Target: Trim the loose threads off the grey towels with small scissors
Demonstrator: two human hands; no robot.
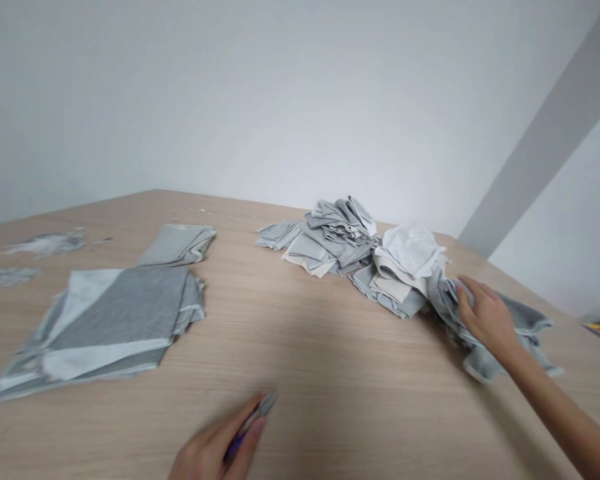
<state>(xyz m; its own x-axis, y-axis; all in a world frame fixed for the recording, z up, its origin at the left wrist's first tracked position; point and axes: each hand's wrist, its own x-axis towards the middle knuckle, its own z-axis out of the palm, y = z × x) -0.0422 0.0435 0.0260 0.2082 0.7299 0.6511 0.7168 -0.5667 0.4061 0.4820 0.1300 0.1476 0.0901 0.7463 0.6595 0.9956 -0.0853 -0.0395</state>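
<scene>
My left hand (220, 443) is closed around a small tool (267, 404) with a purple handle and a grey tip, low in the middle of the view. Most of that tool is hidden by the fingers, so its exact kind is unclear. At the right, my right hand (485, 313) grips a crumpled grey cloth (485, 360) with white edges. Its fingers are bent over the fabric, which touches the neighbouring heap. Beside it lie folded pale pieces topped by a white round-looking cloth (413, 250).
A pile of grey fabric pieces (337, 233) stands near the back of the wooden table (300, 347). At left lie a stack of grey-and-white cloths (125, 313), a folded cloth (177, 245) and whitish scraps (47, 244). A wall rises behind.
</scene>
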